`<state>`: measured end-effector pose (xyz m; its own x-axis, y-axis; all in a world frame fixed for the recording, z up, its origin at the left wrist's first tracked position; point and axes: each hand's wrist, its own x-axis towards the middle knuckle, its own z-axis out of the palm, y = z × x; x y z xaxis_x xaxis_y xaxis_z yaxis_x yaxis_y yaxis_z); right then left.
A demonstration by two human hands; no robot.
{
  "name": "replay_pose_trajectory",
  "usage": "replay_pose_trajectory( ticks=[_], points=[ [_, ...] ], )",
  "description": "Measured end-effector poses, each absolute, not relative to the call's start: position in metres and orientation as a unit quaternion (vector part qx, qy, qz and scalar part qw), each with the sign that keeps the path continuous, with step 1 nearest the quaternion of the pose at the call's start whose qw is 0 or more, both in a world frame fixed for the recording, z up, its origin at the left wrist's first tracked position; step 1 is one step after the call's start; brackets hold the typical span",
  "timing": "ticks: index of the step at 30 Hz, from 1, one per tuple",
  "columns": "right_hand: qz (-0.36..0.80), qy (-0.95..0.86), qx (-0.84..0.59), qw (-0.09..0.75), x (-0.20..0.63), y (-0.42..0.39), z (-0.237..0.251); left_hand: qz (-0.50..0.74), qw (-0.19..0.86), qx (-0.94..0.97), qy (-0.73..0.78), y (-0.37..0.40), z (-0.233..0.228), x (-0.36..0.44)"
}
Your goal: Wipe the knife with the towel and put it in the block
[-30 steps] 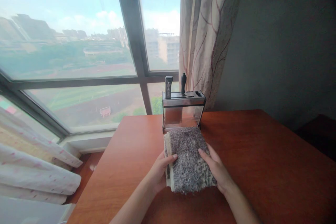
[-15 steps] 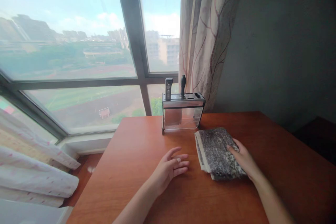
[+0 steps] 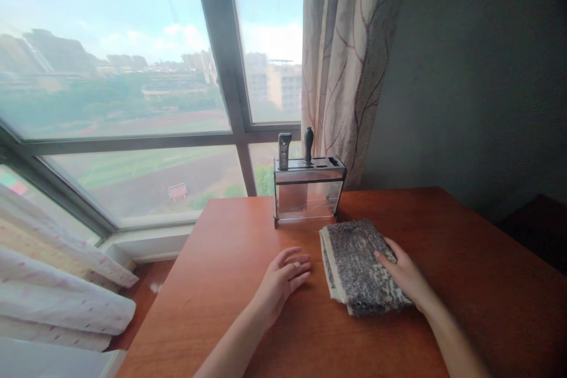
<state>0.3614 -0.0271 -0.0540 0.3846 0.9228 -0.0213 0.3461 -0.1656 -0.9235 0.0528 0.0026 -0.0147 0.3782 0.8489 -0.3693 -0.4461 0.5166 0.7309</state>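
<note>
A folded grey-and-cream cloth [image 3: 354, 266], rough in texture, is at the right-centre of the wooden table [image 3: 212, 307]. My right hand [image 3: 401, 269] grips its right edge, the thumb on top and the other fingers mostly hidden beneath or behind the fold. To the left of the cloth, my left hand [image 3: 286, 277] is apart from it, holding nothing, with its fingers loosely stretched and spread. Behind both hands stands a clear-sided knife block [image 3: 305, 174] with two dark handles sticking up from its slotted top.
A large window [image 3: 133, 142] rises behind the table on the left. A patterned curtain [image 3: 341, 41] hangs behind the knife block, and a pale curtain [image 3: 62, 283] hangs low at the left. A dark wall [image 3: 465, 82] stands on the right.
The cloth has moved slightly left and nearer to me, with my right hand on it. My left hand has shifted a little to the left.
</note>
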Motion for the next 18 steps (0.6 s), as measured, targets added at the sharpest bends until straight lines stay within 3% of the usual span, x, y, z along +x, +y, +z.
replay_pose_trajectory(
  ticks=[6,10,12,15,18],
  points=[
    [0.194,-0.514,-0.759,0.35,0.4,-0.037,-0.066,0.416,0.775,0.276,0.388,0.005,-0.022,0.054],
    [0.074,-0.561,-0.764,0.309,0.405,-0.03,-0.058,0.464,0.688,0.327,0.452,0.02,-0.027,0.05],
    [0.05,-0.574,-0.751,0.322,0.4,-0.017,-0.048,0.52,0.595,0.384,0.477,0.034,-0.024,0.044],
    [0.108,-0.59,-0.703,0.381,0.381,0.013,-0.032,0.556,0.465,0.477,0.497,0.059,-0.014,0.039],
    [0.201,-0.588,-0.644,0.446,0.35,0.048,-0.014,0.528,0.443,0.543,0.48,0.081,-0.008,0.042]
  ],
)
